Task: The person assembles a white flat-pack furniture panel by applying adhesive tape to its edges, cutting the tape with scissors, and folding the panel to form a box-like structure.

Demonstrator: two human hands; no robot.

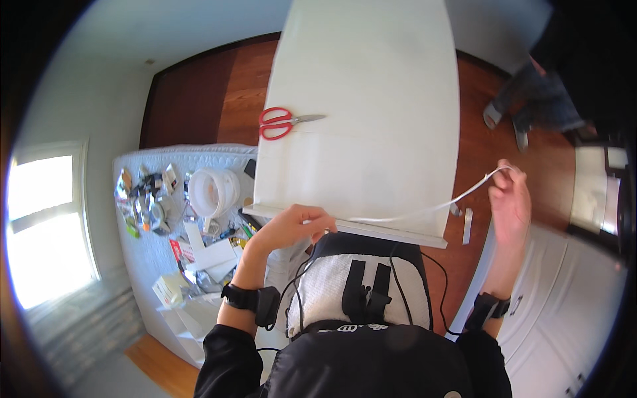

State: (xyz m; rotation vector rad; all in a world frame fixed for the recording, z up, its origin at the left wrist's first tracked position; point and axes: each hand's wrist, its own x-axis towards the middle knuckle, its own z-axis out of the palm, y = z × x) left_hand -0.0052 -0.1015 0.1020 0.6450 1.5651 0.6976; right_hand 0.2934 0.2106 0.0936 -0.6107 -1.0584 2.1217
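Observation:
A thin white strip [458, 198] runs slackly from the front edge of the white table [371, 119] up to my right hand [511, 202]. The raised right hand, out past the table's right side, pinches the strip's far end between its fingertips. My left hand [298, 224] is at the front edge, left of the middle, with its fingers curled closed. The strip's near end runs toward those fingertips, but what they hold is hidden. Farther back, near the table's left edge, lie scissors [286, 123] with red handles, blades pointing right.
On the left, a pale quilted bed [139, 265] carries white tubs [207, 192], papers and many small things. A short pale strip [468, 225] is off the table's right edge. Another person [544, 99] stands at the far right. White cabinets [551, 298] are near right.

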